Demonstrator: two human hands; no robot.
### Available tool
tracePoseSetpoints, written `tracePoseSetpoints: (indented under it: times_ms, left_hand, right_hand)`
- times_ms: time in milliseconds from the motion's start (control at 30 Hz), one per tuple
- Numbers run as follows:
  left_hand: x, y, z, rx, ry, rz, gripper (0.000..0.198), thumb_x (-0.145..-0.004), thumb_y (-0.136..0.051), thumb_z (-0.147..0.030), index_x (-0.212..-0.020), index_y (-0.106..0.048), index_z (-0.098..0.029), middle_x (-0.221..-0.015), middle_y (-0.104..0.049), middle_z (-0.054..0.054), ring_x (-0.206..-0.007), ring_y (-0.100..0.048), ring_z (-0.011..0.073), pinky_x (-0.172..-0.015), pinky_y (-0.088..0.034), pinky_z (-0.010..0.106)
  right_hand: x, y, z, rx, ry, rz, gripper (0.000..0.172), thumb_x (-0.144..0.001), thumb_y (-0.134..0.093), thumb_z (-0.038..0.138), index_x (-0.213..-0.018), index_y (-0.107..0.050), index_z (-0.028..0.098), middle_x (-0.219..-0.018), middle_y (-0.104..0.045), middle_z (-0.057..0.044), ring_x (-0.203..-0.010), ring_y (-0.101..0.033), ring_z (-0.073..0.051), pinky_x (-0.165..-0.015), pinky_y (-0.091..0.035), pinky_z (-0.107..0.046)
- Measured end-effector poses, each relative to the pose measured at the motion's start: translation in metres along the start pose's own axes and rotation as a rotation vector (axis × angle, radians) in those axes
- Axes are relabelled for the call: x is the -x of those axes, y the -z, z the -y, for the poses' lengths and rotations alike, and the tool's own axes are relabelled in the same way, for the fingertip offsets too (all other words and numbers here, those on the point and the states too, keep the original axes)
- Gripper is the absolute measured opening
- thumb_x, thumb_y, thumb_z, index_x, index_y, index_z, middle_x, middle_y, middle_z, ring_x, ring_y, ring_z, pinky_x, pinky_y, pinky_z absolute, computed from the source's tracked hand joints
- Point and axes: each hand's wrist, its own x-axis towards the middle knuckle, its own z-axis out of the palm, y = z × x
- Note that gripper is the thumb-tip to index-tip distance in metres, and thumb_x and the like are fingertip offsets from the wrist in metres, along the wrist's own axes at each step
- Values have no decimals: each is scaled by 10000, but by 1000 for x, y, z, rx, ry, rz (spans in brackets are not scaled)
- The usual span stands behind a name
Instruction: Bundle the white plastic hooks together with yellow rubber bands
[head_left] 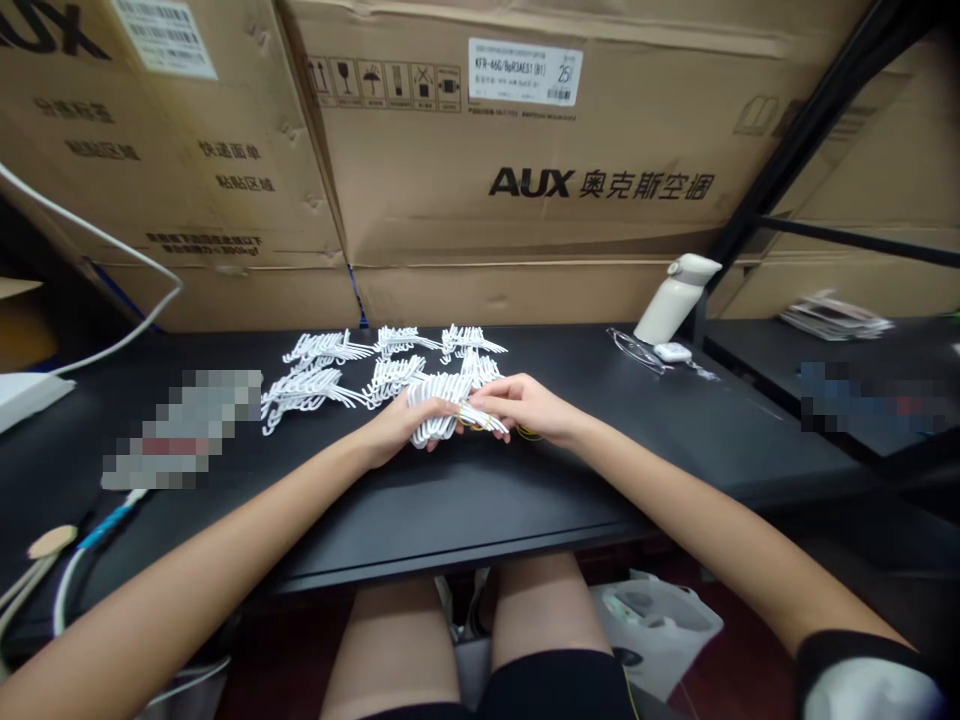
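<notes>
Bundle of white hooks point(433, 408), held over the bench point(480, 500): the left hand point(394, 432) is wrapped round its curved side, and the right hand point(536, 405) pinches its straight ends beside a yellow elastic band point(529, 435), the fingers hiding part of them. Behind the bundle, more hook clusters point(307, 390) lie in two rows. Farther behind it, a carton point(600, 140) reads "AUX 奥克斯空调", with a label point(525, 72) marked "KFR-46G/BpR3AES1 (B1)" and "25". Behind and left of the bundle, another carton point(247, 200) shows "快递面单". To its right are a pale flask point(673, 300) and eyeglasses point(637, 350).
</notes>
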Motion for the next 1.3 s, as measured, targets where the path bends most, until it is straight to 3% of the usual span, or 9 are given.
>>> tracePoseSetpoints:
  times_ms: [233,433,700,833,900,1000,1133,1300]
  left_hand:
    - [0,1,1,9,1,-9,224,-698,-651,-328,-744,-663,-108,-577,-634,33,-406,-481,97,-373,-390,206]
    - [0,0,0,15,-2,-6,218,-693,-655,-330,-663,-650,-113,-574,-634,38,-411,-481,94,-368,-376,199]
    - [-1,3,5,78,9,-14,223,-702,-646,-325,-687,-652,-103,-603,-644,51,-399,-469,90,-372,-374,216]
    - [-2,9,2,219,21,-51,272,-703,-618,-312,-850,-676,-90,-603,-622,36,-403,-435,83,-367,-354,211]
    - [-2,13,-2,297,-19,-81,364,-708,-592,-302,-994,-668,-90,-583,-599,11,-376,-389,70,-358,-321,201]
    - [-2,15,-7,342,-64,-122,425,-705,-573,-294,-1066,-647,-81,-562,-581,-2,-350,-356,62,-355,-297,199]
    - [-1,11,-6,336,-77,-122,429,-698,-581,-301,-1057,-644,-75,-564,-583,2,-359,-376,71,-353,-294,200]
    - [-1,10,-3,345,-70,-77,405,-706,-564,-293,-1032,-655,-70,-569,-578,6,-356,-359,67,-358,-298,208]
  right_hand:
    - [0,-1,0,-7,16,9,348,-727,-717,462,-855,-688,140,-716,-677,-26,-484,-509,-78,-436,-439,-210]
    - [0,-1,0,-39,17,-18,316,-704,-743,442,-706,-633,145,-592,-603,10,-472,-513,-82,-432,-427,-208]
    - [-4,3,-4,-250,-55,48,307,-689,-776,393,-704,-626,126,-594,-579,11,-495,-497,-66,-433,-387,-187]
    - [0,4,3,-365,-54,75,269,-687,-794,332,-704,-632,118,-567,-530,30,-519,-463,-58,-484,-380,-195]
    - [2,5,8,-436,-17,55,247,-692,-797,297,-740,-640,113,-634,-547,20,-555,-457,-52,-532,-398,-201]
    - [4,7,11,-551,56,60,220,-719,-783,263,-762,-617,125,-759,-556,10,-587,-433,-38,-583,-413,-199]
    - [5,13,8,-592,88,259,323,-712,-793,304,-661,-513,152,-691,-494,37,-532,-388,-36,-572,-414,-201]
    - [11,26,6,-407,23,777,416,-674,-797,415,-557,-467,191,-457,-485,28,-424,-437,-100,-472,-423,-260]
